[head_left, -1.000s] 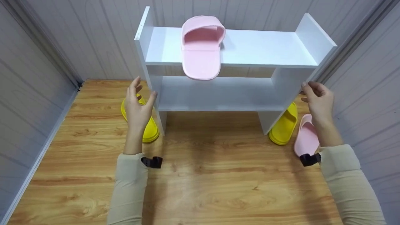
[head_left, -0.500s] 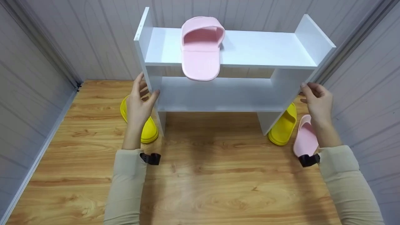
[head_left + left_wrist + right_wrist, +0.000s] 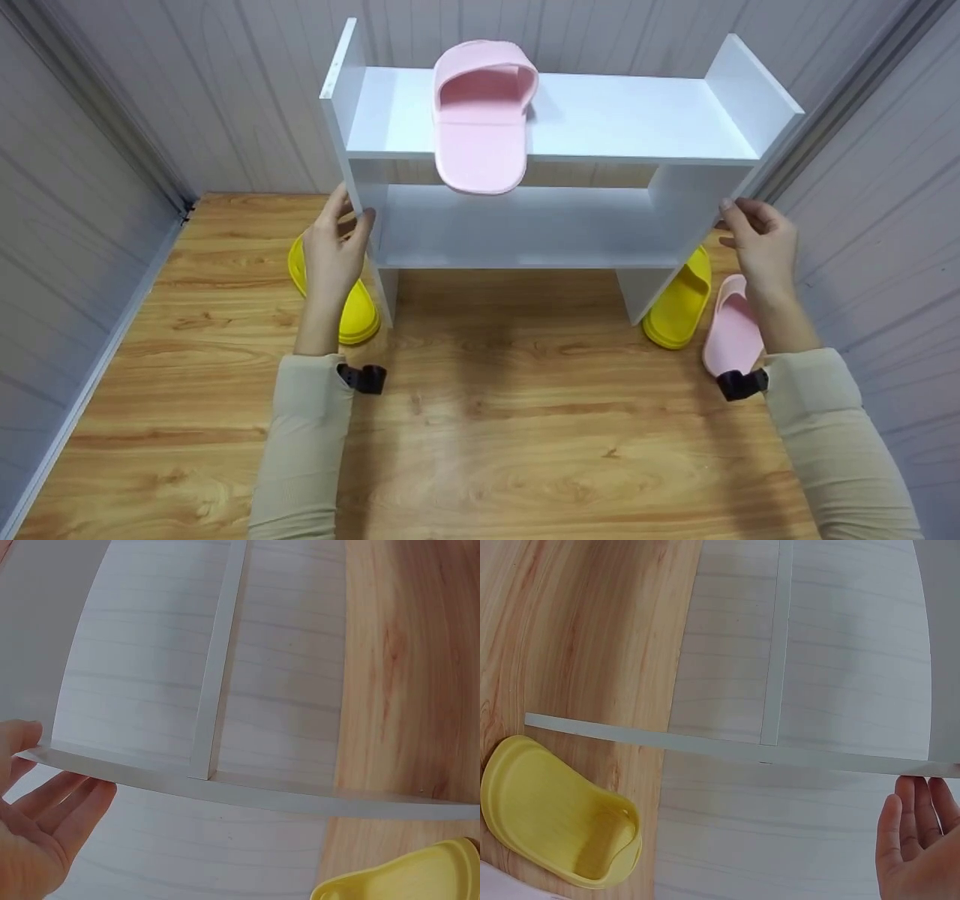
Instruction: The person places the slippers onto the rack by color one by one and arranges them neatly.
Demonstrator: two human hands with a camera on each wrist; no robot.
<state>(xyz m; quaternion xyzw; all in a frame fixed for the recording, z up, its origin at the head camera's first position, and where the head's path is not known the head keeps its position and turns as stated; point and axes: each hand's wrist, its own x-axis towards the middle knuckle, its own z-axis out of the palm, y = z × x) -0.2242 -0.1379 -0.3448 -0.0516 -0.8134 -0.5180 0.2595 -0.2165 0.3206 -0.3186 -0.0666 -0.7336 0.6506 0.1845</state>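
A white two-tier shelf unit (image 3: 592, 229) stands upright on the floor in the head view. My left hand (image 3: 330, 251) grips the front edge of its left side panel, thumb inside and fingers outside, as the left wrist view also shows. My right hand (image 3: 769, 244) pinches the right side panel's front edge at about the same height; in the right wrist view its fingers (image 3: 911, 821) lie against the outer side. A pink slipper (image 3: 484, 157) rests on the top shelf, left of centre, its heel sticking out past the front edge.
On the wooden floor (image 3: 487, 435), one yellow slipper (image 3: 358, 315) lies beside the unit's left leg. Another yellow slipper (image 3: 675, 304) and a second pink slipper (image 3: 731, 337) lie by the right leg. Panelled walls (image 3: 255, 90) stand behind and on both sides.
My left hand has moved in to the left side panel and now holds its edge; before, it was apart with thumb and fingers spread. My right hand has stayed at the right panel.
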